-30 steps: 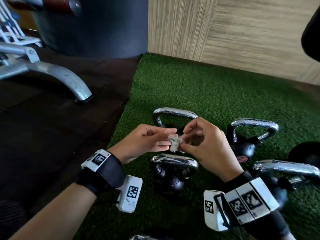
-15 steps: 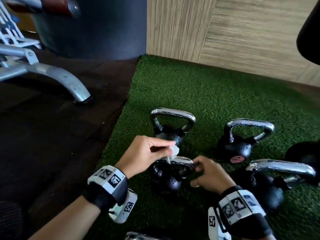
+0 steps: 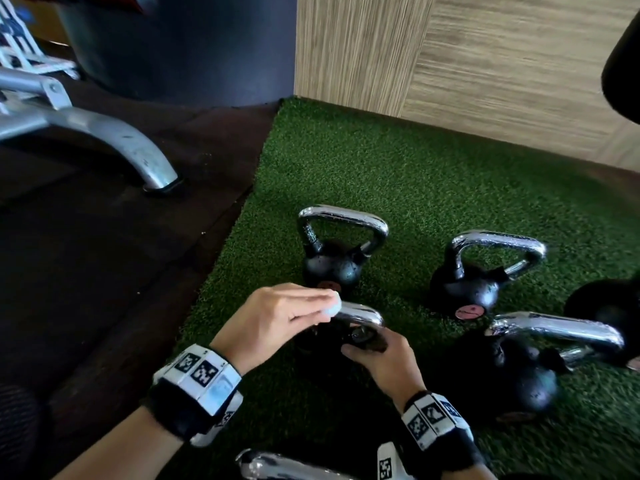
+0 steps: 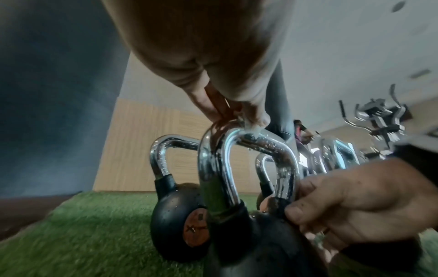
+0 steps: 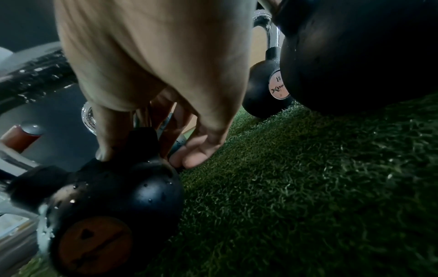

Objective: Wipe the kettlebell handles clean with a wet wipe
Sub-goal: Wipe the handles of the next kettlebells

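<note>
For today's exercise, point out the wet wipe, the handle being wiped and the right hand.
wet wipe [image 3: 333, 308], head view, its white bunched end.
handle [image 3: 360, 315], head view, top bar.
right hand [image 3: 382, 362], head view, its back.

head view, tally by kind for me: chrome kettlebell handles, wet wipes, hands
chrome handles: 5
wet wipe: 1
hands: 2, the left hand pinching the wipe and the right hand gripping the near kettlebell
total: 8
The dark round shape at the right edge is not counted, as no handle shows.
</note>
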{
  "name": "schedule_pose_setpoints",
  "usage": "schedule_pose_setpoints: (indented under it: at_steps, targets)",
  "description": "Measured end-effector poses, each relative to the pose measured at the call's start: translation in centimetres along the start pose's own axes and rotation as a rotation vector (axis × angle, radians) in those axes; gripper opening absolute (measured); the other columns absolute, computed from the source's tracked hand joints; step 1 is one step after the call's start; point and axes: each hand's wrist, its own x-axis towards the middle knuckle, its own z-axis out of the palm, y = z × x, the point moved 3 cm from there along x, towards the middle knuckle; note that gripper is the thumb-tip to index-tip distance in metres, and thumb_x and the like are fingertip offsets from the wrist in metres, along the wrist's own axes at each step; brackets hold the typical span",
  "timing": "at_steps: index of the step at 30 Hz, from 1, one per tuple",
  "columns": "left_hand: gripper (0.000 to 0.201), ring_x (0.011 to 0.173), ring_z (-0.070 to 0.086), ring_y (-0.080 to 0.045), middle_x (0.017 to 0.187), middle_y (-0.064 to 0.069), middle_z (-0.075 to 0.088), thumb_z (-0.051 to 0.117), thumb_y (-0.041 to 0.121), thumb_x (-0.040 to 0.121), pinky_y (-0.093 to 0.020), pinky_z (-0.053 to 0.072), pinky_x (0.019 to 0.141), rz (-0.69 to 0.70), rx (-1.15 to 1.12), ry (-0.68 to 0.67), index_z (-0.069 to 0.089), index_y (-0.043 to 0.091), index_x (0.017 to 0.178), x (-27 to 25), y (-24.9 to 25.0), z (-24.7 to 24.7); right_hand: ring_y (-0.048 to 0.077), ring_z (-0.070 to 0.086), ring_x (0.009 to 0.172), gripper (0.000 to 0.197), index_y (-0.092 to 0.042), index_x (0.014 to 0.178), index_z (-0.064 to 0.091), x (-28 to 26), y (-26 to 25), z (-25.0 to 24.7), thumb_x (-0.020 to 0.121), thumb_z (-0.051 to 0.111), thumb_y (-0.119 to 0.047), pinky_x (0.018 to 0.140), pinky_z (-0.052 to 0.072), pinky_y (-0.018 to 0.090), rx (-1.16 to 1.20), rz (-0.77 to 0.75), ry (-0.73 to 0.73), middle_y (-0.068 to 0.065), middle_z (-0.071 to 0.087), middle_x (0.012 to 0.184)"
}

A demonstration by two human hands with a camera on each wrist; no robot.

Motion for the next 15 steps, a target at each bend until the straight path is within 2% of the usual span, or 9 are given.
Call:
schedule_pose_setpoints:
  at_steps: [3, 5, 8, 13, 15]
  targets:
    - [0.032, 0.111, 0.071, -0.002, 0.121, 0.01, 0.074, 0.079, 0.015, 0.088, -0.025, 0.059, 0.094, -0.224, -0.162, 0.158, 0.075, 0.013, 0.12, -2.1, -1.8, -1.5, 0.003, 0.073, 0.085, 0.054, -0.031, 0.096, 0.077, 0.2, 0.3, 0.0, 0.048, 0.09, -0.052, 0.087, 0.06, 0.035, 0.012, 0.011, 0.018, -0.015, 0.078, 0.086]
    - [0.033, 0.109, 0.072, -0.005, 0.12, 0.013, 0.074, 0.08, 0.012, 0.086, -0.025, 0.059, 0.092, -0.282, -0.221, 0.188, 0.075, 0.013, 0.119, -3.3, -1.9, -1.6, 0.0, 0.073, 0.08, 0.046, -0.03, 0.092, 0.078, 0.3, 0.4, 0.1, 0.051, 0.093, -0.045, 0.083, 0.06, 0.031, 0.03, 0.024, 0.027, -0.017, 0.078, 0.083]
    - [0.034, 0.109, 0.072, -0.007, 0.122, 0.015, 0.073, 0.08, 0.013, 0.087, -0.021, 0.058, 0.093, -0.271, -0.241, 0.189, 0.074, 0.013, 0.12, -4.4, -2.0, -1.1, 0.003, 0.074, 0.081, 0.038, -0.028, 0.093, 0.078, 0.0, 0.5, 0.3, 0.059, 0.095, -0.035, 0.085, 0.061, 0.036, 0.06, 0.023, 0.027, -0.014, 0.078, 0.083]
    - [0.029, 0.108, 0.073, -0.007, 0.113, 0.013, 0.076, 0.079, 0.022, 0.084, -0.021, 0.056, 0.096, -0.546, -0.421, 0.209, 0.077, 0.022, 0.113, -5.9, -4.0, -0.4, 0.009, 0.075, 0.084, 0.038, -0.026, 0.092, 0.078, 0.1, 0.5, 0.3, 0.059, 0.096, -0.032, 0.088, 0.061, 0.043, 0.095, 0.016, 0.019, -0.009, 0.079, 0.085]
    - [0.029, 0.108, 0.073, -0.007, 0.111, 0.012, 0.076, 0.08, 0.024, 0.082, -0.02, 0.055, 0.096, -0.577, -0.449, 0.224, 0.078, 0.022, 0.111, -6.3, -4.4, 0.1, 0.009, 0.075, 0.083, 0.04, -0.026, 0.092, 0.078, 0.2, 0.7, 0.3, 0.057, 0.096, -0.035, 0.087, 0.061, 0.042, 0.092, 0.006, 0.018, -0.009, 0.079, 0.084]
